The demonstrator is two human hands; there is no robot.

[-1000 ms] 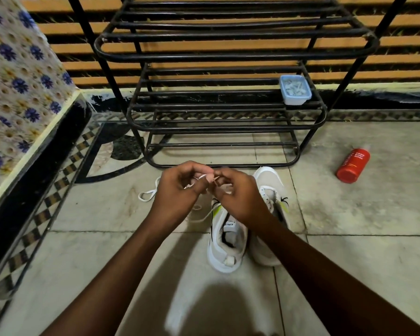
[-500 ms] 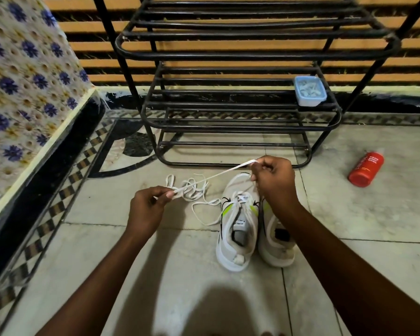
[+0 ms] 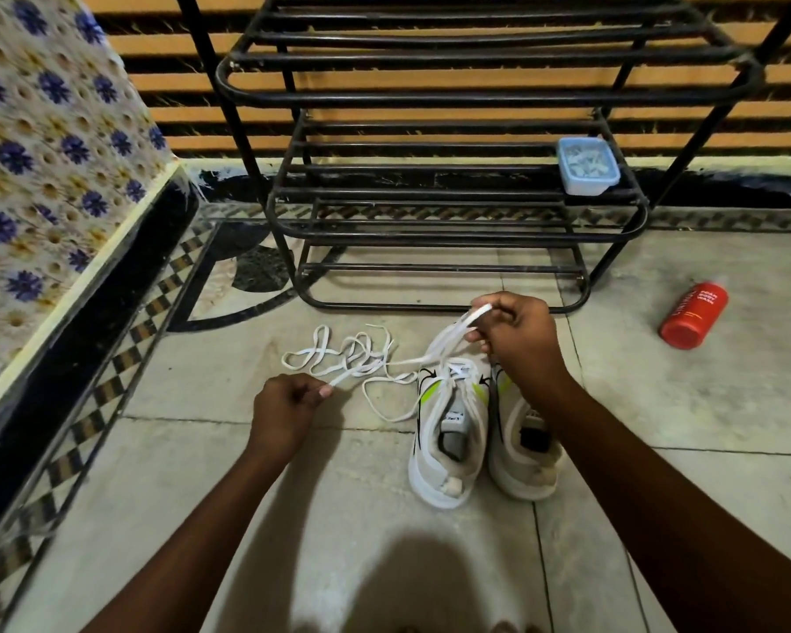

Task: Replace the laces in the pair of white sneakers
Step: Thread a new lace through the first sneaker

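Two white sneakers stand side by side on the tiled floor, heels toward me: the left sneaker (image 3: 448, 431) with green accents and the right sneaker (image 3: 524, 454). A white lace (image 3: 352, 354) lies in a loose tangle on the floor left of them. My left hand (image 3: 284, 413) pinches one stretch of that lace near the floor. My right hand (image 3: 517, 340) is raised over the sneakers' toes and grips a folded loop of lace. It hides the front of the right sneaker.
A black metal shoe rack (image 3: 453, 185) stands just behind the sneakers, with a small blue container (image 3: 587, 166) on a shelf. A red bottle (image 3: 695, 315) lies on the floor at right. A patterned tiled wall (image 3: 42, 175) rises at left.
My hands, first together over the sneakers, have parted. The left hand dropped to the floor with the lace. The right hand now holds a folded loop above the toes.
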